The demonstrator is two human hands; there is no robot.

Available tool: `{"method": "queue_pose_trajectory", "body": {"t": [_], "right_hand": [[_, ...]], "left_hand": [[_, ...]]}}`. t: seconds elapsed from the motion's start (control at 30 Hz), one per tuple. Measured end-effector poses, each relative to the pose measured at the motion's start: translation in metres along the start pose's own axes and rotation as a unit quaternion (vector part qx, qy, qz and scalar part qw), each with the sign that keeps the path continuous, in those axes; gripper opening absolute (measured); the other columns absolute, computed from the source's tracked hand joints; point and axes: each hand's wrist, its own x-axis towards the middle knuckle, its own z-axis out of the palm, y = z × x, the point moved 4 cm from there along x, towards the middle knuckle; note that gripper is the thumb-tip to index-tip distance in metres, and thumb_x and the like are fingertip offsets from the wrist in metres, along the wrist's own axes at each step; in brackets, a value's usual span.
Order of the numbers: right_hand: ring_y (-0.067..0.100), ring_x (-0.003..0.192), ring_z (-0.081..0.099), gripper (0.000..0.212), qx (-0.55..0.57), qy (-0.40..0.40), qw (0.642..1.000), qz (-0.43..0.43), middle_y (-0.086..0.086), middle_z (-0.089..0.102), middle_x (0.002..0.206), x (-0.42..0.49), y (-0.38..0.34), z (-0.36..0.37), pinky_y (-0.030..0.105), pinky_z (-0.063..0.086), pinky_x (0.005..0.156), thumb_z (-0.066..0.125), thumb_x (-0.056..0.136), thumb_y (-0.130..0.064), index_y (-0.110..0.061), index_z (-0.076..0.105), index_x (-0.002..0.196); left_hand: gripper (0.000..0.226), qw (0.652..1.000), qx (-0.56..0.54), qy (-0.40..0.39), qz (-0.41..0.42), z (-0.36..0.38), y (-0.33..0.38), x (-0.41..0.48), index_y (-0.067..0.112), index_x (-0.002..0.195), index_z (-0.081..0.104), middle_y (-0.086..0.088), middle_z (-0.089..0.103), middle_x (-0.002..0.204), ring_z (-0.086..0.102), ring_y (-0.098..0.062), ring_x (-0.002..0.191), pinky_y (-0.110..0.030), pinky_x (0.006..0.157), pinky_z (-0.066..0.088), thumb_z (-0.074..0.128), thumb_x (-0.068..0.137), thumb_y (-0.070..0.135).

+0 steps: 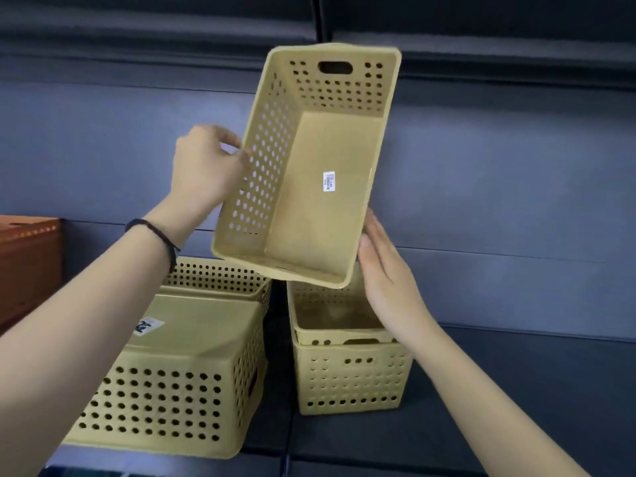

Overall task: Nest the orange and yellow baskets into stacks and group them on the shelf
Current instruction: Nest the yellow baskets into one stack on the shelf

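A yellow perforated basket [320, 187] is tilted in the air with its open side facing me and a white label on its floor. My left hand [203, 166] grips its left wall. My right hand [385, 266] lies flat against its lower right corner, fingers extended. Directly under it stands a nested stack of yellow baskets [347, 370] on the shelf. At the lower left an upside-down yellow basket [179, 383] rests in front of another upright yellow basket [220, 277]. An orange basket [27, 263] shows at the left edge.
The dark shelf board [516, 390] extends to the right of the stack. A dark back panel [499, 173] rises behind the baskets, and an upper shelf edge [137, 46] runs overhead.
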Motion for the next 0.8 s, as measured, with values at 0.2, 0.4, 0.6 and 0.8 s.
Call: {"method": "queue_pose_trajectory", "body": {"t": [0.2,0.4,0.6,0.8], "right_hand": [[0.0,0.132,0.041,0.043,0.14,-0.006,0.985,0.101,-0.024,0.051,0.133,0.007,0.01,-0.016,0.02,0.029,0.109,0.016,0.1,-0.052,-0.046,0.046,0.131],[-0.004,0.106,0.056,0.051,0.212,-0.045,0.964,0.156,-0.028,0.061,0.101,0.006,0.019,-0.023,0.026,0.04,0.103,0.011,0.084,-0.077,-0.056,0.054,0.101],[-0.002,0.1,0.059,0.068,0.228,-0.051,0.957,0.169,-0.024,0.068,0.101,0.0,0.039,-0.038,0.031,0.04,0.103,0.009,0.079,-0.078,-0.046,0.063,0.106],[-0.005,0.11,0.049,0.064,0.163,-0.088,0.965,0.185,-0.024,0.052,0.12,-0.013,0.063,-0.045,0.018,0.032,0.089,0.005,0.091,-0.065,-0.038,0.04,0.139]], "left_hand": [[0.022,0.968,-0.215,-0.047,-0.12,0.009,0.005,-0.038,0.015,0.09,0.068,-0.002,0.065,0.073,0.06,-0.013,0.056,-0.02,0.053,0.048,0.062,0.087,0.036],[0.04,0.891,-0.383,-0.186,-0.158,0.025,0.019,-0.091,0.02,0.101,0.069,-0.003,0.071,0.094,0.062,-0.021,0.093,-0.036,0.099,0.041,0.044,0.092,0.05],[0.052,0.902,-0.33,-0.254,-0.117,0.04,0.033,-0.122,0.019,0.121,0.062,0.016,0.071,0.077,0.064,-0.001,0.076,-0.026,0.075,0.043,0.035,0.095,0.056],[0.043,0.905,-0.297,-0.261,-0.159,0.055,0.023,-0.144,0.034,0.086,0.074,0.014,0.075,0.093,0.065,0.0,0.094,-0.037,0.098,0.041,0.038,0.092,0.057]]}}
